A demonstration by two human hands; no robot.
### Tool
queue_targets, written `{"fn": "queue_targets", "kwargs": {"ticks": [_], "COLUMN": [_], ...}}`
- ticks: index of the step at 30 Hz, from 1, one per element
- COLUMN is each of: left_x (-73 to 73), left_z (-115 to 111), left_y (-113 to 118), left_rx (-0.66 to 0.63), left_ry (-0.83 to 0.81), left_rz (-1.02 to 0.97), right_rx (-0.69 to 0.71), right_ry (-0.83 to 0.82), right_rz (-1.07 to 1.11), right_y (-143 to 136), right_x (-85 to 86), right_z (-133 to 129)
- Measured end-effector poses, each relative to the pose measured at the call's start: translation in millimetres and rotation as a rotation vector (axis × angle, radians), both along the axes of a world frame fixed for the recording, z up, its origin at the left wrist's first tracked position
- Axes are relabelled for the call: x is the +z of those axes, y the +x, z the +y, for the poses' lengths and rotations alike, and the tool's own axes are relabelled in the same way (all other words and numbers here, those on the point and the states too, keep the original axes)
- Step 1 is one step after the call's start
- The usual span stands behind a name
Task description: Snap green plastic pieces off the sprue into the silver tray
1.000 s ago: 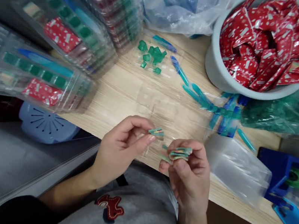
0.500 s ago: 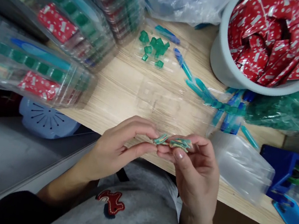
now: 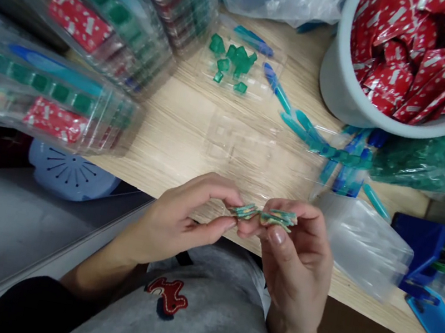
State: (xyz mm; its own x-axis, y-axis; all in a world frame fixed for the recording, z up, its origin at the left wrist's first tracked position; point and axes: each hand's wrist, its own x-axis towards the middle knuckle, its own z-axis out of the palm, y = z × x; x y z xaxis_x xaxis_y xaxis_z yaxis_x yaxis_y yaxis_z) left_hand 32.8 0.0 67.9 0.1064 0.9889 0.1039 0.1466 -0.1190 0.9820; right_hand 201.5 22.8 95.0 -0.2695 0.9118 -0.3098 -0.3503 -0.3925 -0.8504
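Observation:
Near the table's front edge my left hand point(image 3: 188, 223) pinches a small stack of green and cream pieces point(image 3: 246, 211) between thumb and fingers. My right hand point(image 3: 297, 251) grips a second such stack point(image 3: 279, 219), with the thumb in front. The two stacks nearly meet end to end; whether they are joined is unclear. Beyond the hands a clear plastic tray point(image 3: 243, 141) lies on the wooden table point(image 3: 174, 119). Another clear tray point(image 3: 256, 87) behind it bears several green gems point(image 3: 239, 59) and a blue pen point(image 3: 253, 39).
Stacked filled clear packs point(image 3: 62, 85) stand at the left. A grey bucket point(image 3: 332, 88) of red packets point(image 3: 415, 67) is at the back right. Blue pens point(image 3: 349, 164), clear bags point(image 3: 362, 245), a blue tape dispenser point(image 3: 424, 249) and a blue object point(image 3: 435, 318) lie at the right.
Both hands have shifted slightly right in view. More of the left stack shows between the left fingers. The surroundings have shifted a little as the view moved.

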Motion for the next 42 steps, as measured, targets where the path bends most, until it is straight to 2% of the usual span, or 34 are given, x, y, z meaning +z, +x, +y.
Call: {"fn": "queue_targets", "kwargs": {"ticks": [4,7,11,15,18,20,23,26,28,33,37,42], "left_x": [-2.3,-0.5,5.1,7.0,6.1,5.9,6.2,4.4,1.3,-6.4,-6.5,-4.1], "left_z": [-0.4,-0.2,0.3,0.5,0.7,0.3,-1.4,-3.7,-4.8,-6.0,-5.0,-3.1], "left_y": [4.3,11.0,16.5,17.0,17.8,19.2,22.2,24.6,25.0,22.4,16.6,9.3], "left_rx": [0.081,0.193,0.277,0.277,0.265,0.288,0.323,0.32,0.303,0.298,0.213,0.107], "left_ry": [-0.02,-0.078,-0.147,-0.194,-0.207,-0.198,-0.152,-0.047,0.038,0.171,0.123,0.02], "left_rz": [-0.024,-0.08,-0.135,-0.157,-0.171,-0.164,-0.141,-0.144,-0.131,-0.042,-0.051,-0.154], "right_rx": [-0.011,-0.031,-0.052,-0.057,-0.01,0.031,0.067,0.042,0.009,-0.017,0.068,0.095], "right_ry": [0.086,0.166,0.29,0.407,0.472,0.446,0.292,0.131,0.08,0.19,0.235,0.231], "right_rz": [-0.046,-0.155,-0.312,-0.436,-0.46,-0.425,-0.311,-0.218,-0.2,-0.386,-0.495,-0.56], "right_y": [2.9,6.0,7.1,6.9,9.1,10.8,10.3,4.7,0.1,-3.5,0.6,0.2], "right_x": [-5.5,-8.2,-9.2,-9.0,-7.9,-6.8,-5.4,-5.8,-6.9,-8.3,-6.5,-6.4], "right_z": [0.7,-1.5,-8.0,-12.8,-13.0,-11.7,-8.6,-5.9,-5.3,-7.0,-4.5,0.6]}}
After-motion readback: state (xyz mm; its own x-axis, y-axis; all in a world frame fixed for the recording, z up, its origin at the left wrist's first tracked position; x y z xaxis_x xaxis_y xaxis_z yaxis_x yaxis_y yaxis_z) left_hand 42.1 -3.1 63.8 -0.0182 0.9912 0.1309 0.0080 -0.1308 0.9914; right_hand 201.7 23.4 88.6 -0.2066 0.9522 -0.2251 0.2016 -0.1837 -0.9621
